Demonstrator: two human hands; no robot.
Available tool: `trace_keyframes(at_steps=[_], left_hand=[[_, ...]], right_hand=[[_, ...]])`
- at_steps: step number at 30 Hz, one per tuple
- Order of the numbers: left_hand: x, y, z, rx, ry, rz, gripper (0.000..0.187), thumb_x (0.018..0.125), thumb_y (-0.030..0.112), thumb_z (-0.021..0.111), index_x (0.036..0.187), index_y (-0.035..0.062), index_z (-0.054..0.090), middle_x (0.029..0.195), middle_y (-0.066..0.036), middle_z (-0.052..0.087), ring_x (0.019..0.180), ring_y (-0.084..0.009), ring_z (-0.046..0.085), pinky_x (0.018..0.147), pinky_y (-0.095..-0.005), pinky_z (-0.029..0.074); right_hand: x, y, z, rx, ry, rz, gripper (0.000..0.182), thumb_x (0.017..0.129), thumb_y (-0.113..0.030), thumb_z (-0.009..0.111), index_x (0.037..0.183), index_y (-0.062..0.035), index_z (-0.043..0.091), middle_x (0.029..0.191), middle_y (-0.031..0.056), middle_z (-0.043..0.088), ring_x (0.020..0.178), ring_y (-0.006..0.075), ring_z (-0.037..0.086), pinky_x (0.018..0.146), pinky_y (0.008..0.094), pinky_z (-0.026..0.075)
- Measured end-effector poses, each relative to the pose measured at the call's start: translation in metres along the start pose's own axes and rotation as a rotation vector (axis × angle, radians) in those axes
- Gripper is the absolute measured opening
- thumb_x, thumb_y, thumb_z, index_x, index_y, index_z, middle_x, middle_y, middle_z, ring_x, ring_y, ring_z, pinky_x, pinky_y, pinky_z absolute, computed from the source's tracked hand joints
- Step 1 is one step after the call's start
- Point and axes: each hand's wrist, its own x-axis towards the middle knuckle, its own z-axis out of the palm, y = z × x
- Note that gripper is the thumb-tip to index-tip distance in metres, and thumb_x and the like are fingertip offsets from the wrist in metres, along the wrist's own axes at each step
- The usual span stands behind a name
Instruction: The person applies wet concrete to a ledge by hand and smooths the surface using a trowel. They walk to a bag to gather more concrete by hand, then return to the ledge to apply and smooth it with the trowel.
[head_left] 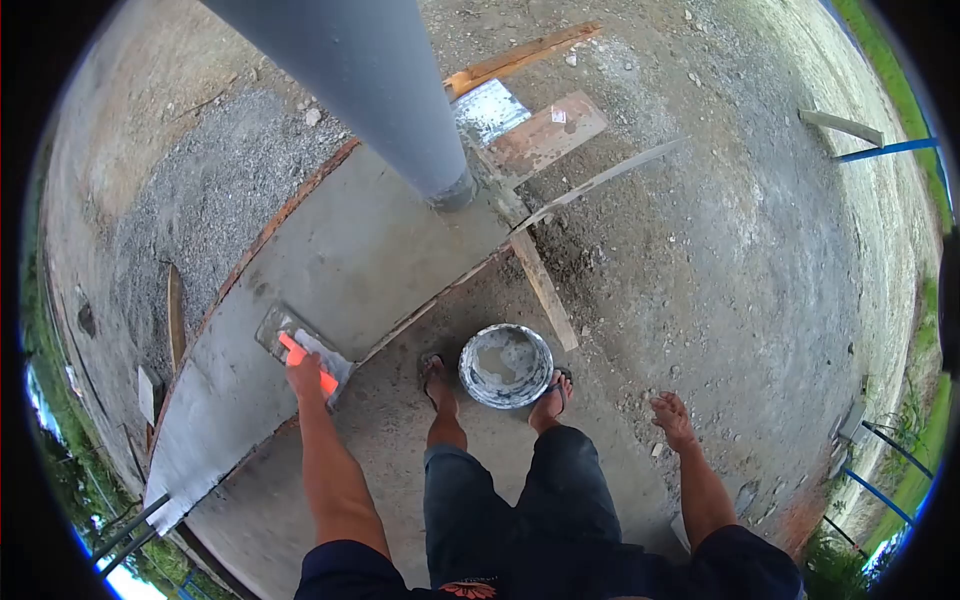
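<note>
My left hand [307, 380] is closed round the orange handle of a plastering trowel [287, 325]. The trowel's flat blade lies on the smooth grey wet concrete [340, 240], near the slab's front edge. Out to the right, over bare ground, my right hand [675, 420] hangs with its fingers loosely bent and apart, and I see nothing in it. Between my feet stands a round bucket [507, 366], smeared with cement and holding some grey, watery mix.
A thick grey post [370, 90] rises from the slab. Wooden form boards [270, 225] edge the concrete, and a short wooden stake [543, 290] sticks out towards the bucket. Past the post lie a brown board [548, 138] and a timber [525, 58]. Gravel [215, 180] lies beyond the slab.
</note>
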Motion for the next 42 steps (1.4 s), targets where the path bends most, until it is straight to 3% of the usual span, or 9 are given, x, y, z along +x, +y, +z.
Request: trace_keyframes(at_steps=[1,6,9,14,17,24,31,38,42], left_hand=[[-0.032,-0.005,-0.023,-0.006,-0.078,0.004,0.01,0.078,0.0,0.057,0.087,0.0036,0.055,0.066,-0.005,0.053,0.052,-0.0167,0.052,0.045,-0.0328,0.044],[-0.113,-0.014,-0.035,1.152,-0.141,0.964,0.029,0.075,0.012,0.059,0.102,0.0012,0.056,0.081,-0.017,0.066,0.073,-0.0371,0.064,0.067,-0.0455,0.05],[-0.156,0.059,0.054,1.068,-0.474,0.88,0.049,0.075,0.017,0.059,0.12,-0.0012,0.052,0.092,-0.026,0.064,0.088,-0.045,0.06,0.08,-0.0493,0.047],[-0.141,0.156,0.19,1.212,-0.57,1.115,0.052,0.075,0.016,0.058,0.125,0.0015,0.051,0.095,-0.025,0.064,0.089,-0.0416,0.062,0.077,-0.0465,0.05],[-0.098,0.143,0.228,1.197,-0.562,1.214,0.04,0.075,0.017,0.059,0.111,0.0004,0.056,0.093,-0.026,0.064,0.088,-0.0426,0.06,0.077,-0.0471,0.049],[-0.225,0.108,0.259,1.199,-0.782,0.988,0.044,0.073,0.015,0.059,0.115,0.0004,0.055,0.092,-0.026,0.064,0.093,-0.0433,0.06,0.082,-0.047,0.048],[-0.245,0.1,0.306,0.347,-0.562,0.673,0.046,0.078,0.024,0.07,0.106,-0.0084,0.051,0.088,-0.025,0.063,0.092,-0.0384,0.063,0.078,-0.0444,0.048],[-0.262,0.169,0.339,0.363,-0.204,0.28,0.06,0.079,0.029,0.07,0.116,-0.0122,0.045,0.113,-0.028,0.058,0.105,-0.0397,0.058,0.089,-0.0417,0.047],[-0.224,0.161,0.368,0.41,-0.173,0.237,0.05,0.08,0.022,0.067,0.112,-0.0094,0.046,0.107,-0.027,0.06,0.1,-0.0384,0.061,0.081,-0.0436,0.05]], right_hand=[[-0.007,0.006,-0.014,-0.008,0.011,0.02,0.054,0.083,-0.029,0.065,0.128,-0.011,0.041,0.12,0.0048,0.057,0.114,0.0199,0.052,0.085,0.0366,0.044],[-0.021,0.011,-0.04,-0.008,0.074,0.097,0.057,0.081,-0.031,0.061,0.129,-0.0076,0.042,0.116,0.0042,0.058,0.102,0.0155,0.054,0.08,0.0324,0.045],[-0.013,0.021,-0.037,0.035,0.069,0.075,0.053,0.081,-0.028,0.061,0.127,-0.0073,0.043,0.113,0.0042,0.059,0.102,0.0161,0.054,0.08,0.0312,0.045],[-0.012,0.019,-0.019,0.085,-0.014,0.01,0.052,0.079,-0.02,0.059,0.125,-0.0028,0.044,0.112,0.0073,0.059,0.103,0.0182,0.054,0.083,0.0303,0.045],[-0.013,0.032,-0.026,0.064,-0.013,-0.028,0.052,0.077,-0.016,0.058,0.125,-0.0006,0.044,0.111,0.0098,0.058,0.102,0.0195,0.055,0.083,0.0299,0.045],[-0.006,0.064,-0.023,0.094,0.002,0.101,0.051,0.078,-0.015,0.058,0.124,-0.0012,0.044,0.111,0.011,0.059,0.094,0.0176,0.056,0.079,0.0293,0.046],[-0.056,0.023,-0.02,0.044,0.101,0.102,0.054,0.078,-0.02,0.061,0.126,-0.002,0.043,0.111,0.0101,0.06,0.091,0.0165,0.056,0.074,0.029,0.047],[-0.013,-0.008,-0.044,-0.049,-0.006,0.179,0.049,0.079,-0.017,0.061,0.123,-0.0029,0.045,0.11,0.0084,0.061,0.092,0.0159,0.056,0.073,0.0296,0.048],[0.031,-0.05,-0.075,-0.05,-0.058,0.106,0.046,0.079,-0.019,0.062,0.12,-0.0049,0.047,0.109,0.0063,0.061,0.09,0.0144,0.056,0.072,0.0286,0.047]])
